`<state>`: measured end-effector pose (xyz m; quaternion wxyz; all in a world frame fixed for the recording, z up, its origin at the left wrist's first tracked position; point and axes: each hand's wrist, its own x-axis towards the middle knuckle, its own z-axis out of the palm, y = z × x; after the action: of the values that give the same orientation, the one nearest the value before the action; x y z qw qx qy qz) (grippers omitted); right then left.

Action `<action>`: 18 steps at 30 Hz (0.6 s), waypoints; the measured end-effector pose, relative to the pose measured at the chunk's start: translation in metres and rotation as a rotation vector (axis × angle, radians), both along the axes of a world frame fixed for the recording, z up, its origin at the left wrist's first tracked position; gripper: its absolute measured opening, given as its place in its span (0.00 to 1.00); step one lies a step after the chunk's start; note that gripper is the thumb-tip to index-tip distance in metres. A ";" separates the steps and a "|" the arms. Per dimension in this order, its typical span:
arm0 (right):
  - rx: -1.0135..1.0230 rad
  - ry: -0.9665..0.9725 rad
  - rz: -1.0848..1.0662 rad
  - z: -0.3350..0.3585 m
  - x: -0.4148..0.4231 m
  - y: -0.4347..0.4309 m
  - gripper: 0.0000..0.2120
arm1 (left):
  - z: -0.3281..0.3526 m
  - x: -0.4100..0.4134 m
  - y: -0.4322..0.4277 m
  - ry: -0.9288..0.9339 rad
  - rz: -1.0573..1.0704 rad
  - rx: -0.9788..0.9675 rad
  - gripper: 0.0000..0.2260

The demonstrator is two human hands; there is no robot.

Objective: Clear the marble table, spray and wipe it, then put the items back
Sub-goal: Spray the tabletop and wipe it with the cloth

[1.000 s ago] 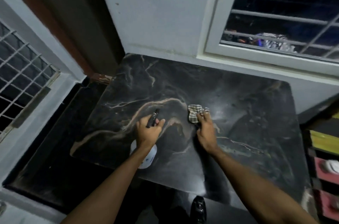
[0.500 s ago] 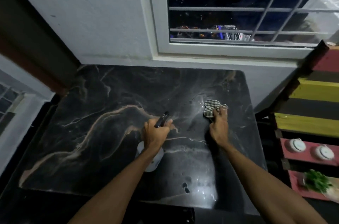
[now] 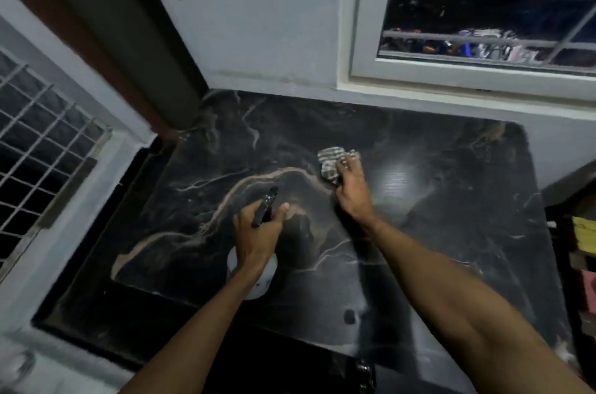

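Note:
The black marble table (image 3: 451,232) with pale veins fills the middle of the view and carries nothing but my hands' things. My left hand (image 3: 258,232) grips a spray bottle (image 3: 254,277): its black nozzle points up and away from me, and its white body shows below my wrist. Pressed flat on the tabletop near the centre is a checked cloth (image 3: 329,161), held down by the fingers of my right hand (image 3: 350,187). A wet sheen glints on the marble to the right of the cloth.
The table sits in a corner against a white wall (image 3: 258,22), under a barred window (image 3: 483,22). A second grilled window (image 3: 38,148) is on the left. Coloured shelves (image 3: 583,238) stand at the right edge. A dark floor strip runs along the table's left side.
My right hand has slid the cloth leftward across the marble, toward the centre. The view has swung left, hiding most of the shelves. My left hand still holds the spray bottle.

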<state>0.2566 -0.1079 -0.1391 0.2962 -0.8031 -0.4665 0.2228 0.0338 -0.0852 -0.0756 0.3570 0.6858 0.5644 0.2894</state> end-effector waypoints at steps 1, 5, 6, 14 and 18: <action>-0.017 -0.006 -0.060 -0.002 -0.015 0.010 0.30 | 0.000 -0.014 0.005 -0.022 0.019 -0.005 0.22; 0.034 -0.036 0.491 -0.012 -0.121 0.031 0.31 | 0.002 -0.071 0.024 -0.015 0.043 0.044 0.16; 0.048 -0.040 0.528 -0.010 -0.127 0.038 0.32 | 0.003 -0.081 0.027 -0.008 0.041 0.064 0.16; 0.107 -0.090 0.514 -0.010 -0.231 -0.019 0.37 | -0.006 -0.138 0.026 -0.022 0.020 0.077 0.14; -0.012 0.018 -0.163 -0.009 -0.178 -0.065 0.37 | -0.010 -0.137 0.004 -0.028 -0.038 0.028 0.17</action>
<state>0.0788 -0.1724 -0.1480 0.3127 -0.8382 -0.3954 0.2082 -0.1035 -0.0809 -0.0857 0.3605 0.6974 0.5420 0.2999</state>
